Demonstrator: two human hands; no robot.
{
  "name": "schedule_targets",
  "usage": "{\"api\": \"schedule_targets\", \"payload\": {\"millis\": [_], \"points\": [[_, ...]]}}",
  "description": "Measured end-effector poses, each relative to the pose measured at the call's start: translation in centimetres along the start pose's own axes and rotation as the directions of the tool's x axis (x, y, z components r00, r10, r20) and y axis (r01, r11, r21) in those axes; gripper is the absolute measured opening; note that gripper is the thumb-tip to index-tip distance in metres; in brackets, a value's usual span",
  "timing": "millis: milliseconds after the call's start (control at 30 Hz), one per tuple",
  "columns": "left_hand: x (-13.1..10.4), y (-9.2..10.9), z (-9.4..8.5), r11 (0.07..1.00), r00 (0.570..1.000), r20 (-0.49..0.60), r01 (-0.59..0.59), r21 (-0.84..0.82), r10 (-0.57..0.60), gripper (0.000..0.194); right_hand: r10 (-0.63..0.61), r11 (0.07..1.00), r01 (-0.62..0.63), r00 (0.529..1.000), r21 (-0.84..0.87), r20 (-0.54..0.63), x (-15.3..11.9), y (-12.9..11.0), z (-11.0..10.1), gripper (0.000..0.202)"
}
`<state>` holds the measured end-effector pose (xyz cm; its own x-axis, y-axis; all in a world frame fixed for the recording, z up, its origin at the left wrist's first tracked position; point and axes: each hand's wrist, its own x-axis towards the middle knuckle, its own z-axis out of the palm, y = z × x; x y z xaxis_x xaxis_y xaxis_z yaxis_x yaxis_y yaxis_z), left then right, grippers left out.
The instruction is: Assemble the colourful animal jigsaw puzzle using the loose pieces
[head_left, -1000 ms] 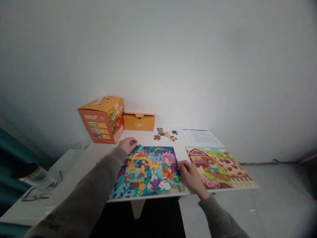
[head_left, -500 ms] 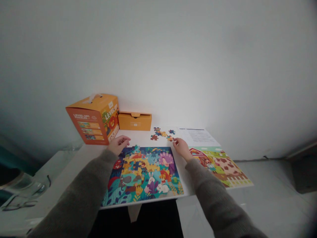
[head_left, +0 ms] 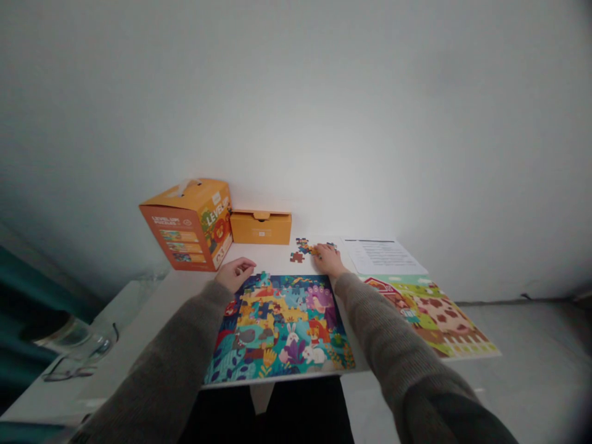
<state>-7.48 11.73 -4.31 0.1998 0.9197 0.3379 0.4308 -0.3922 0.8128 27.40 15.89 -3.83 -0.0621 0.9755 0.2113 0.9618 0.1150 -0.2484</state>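
My right hand (head_left: 328,260) lies over the loose jigsaw pieces (head_left: 297,257) behind the puzzle, its fingers stretched out and touching a yellowish piece; the palm covers part of the pile. Near the upper left corner of the mostly assembled animal puzzle (head_left: 282,336), my left hand (head_left: 235,273) rests with fingers loosely bent and nothing visible in them. The puzzle shows rabbits, a purple bird and plants. A teal piece (head_left: 263,277) juts past its top edge.
At the back left stand an orange puzzle box (head_left: 185,231) and a smaller yellow box (head_left: 261,228). To the right lie a printed sheet (head_left: 383,256) and a farm picture (head_left: 435,314). A glass jar (head_left: 78,339) and eyeglasses (head_left: 69,372) are on the left. A wall (head_left: 351,123) rises behind.
My right hand has moved forward and left over the loose pieces, from beside them. My left hand stays near the puzzle's upper left corner. The whole view has shifted slightly.
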Motion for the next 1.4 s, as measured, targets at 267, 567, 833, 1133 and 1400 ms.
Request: {"api": "schedule_targets", "payload": {"millis": [267, 567, 833, 1133, 1400], "points": [[-0.5, -0.9, 1.0, 0.883, 0.948, 0.243, -0.287, 0.372, 0.206, 0.038, -0.053, 0.999, 0.052, 0.996, 0.015, 0.070, 0.2, 0.6, 0.9, 0.044], [-0.3, -0.4, 0.9, 0.881, 0.909, 0.159, -0.414, 0.229, 0.385, 0.034, -0.111, 0.993, 0.112, 0.992, 0.027, -0.052, -1.9, -1.2, -1.3, 0.044], [-0.8, 2.3, 1.7, 0.827, 0.828, 0.143, -0.555, 0.083, 0.542, 0.026, -0.347, 0.773, 0.248, 0.936, 0.584, 0.062, -6.6, -8.5, -2.8, 0.022], [-2.9, 6.7, 1.0, 0.872, 0.863, 0.175, -0.488, 0.048, 0.474, 0.040, -0.343, 0.616, 0.106, 0.928, 0.781, 0.145, -9.0, -10.4, -4.2, 0.029], [-5.3, 8.8, 1.5, 0.969, 0.971, 0.197, -0.092, -0.231, 0.139, 0.042, -0.440, 0.605, 0.182, 0.888, 0.775, 0.135, -11.7, -11.3, -6.6, 0.030]]}}
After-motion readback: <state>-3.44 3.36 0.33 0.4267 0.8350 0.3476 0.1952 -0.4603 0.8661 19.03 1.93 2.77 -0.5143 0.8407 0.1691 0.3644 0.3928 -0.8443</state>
